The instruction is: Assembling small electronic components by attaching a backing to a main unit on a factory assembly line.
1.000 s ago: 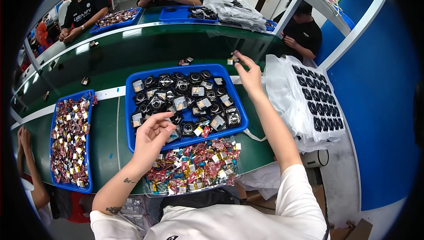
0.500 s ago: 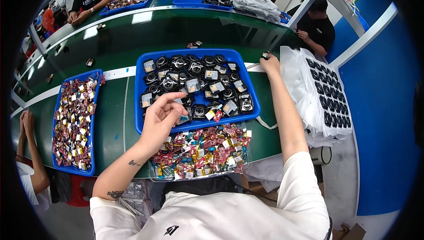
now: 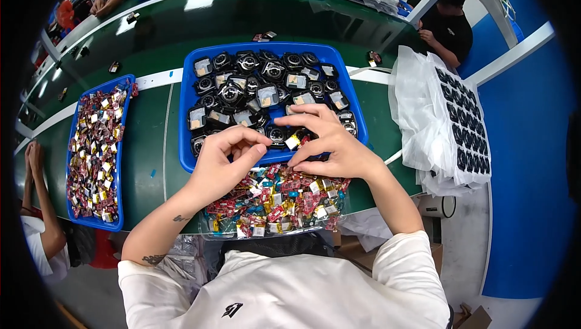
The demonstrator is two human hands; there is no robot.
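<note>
Green worktop (image 3: 145,147), tray (image 3: 188,111) partly behind right hand (image 3: 339,145)

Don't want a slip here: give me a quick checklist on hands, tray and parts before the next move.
1. Left hand and right hand in view: ok.
2. Left hand's hold: cannot tell; anything pinched is too small to see.
3. Right hand's hold: cannot tell, for the same reason.
4. Tray holding only watches: not ok; a yellow-and-white piece lies among them.
5. Parts near the hands: ok; piled at the tray's near edge.
6. Belt beyond bare: not ok; loose bits lie there.
</note>
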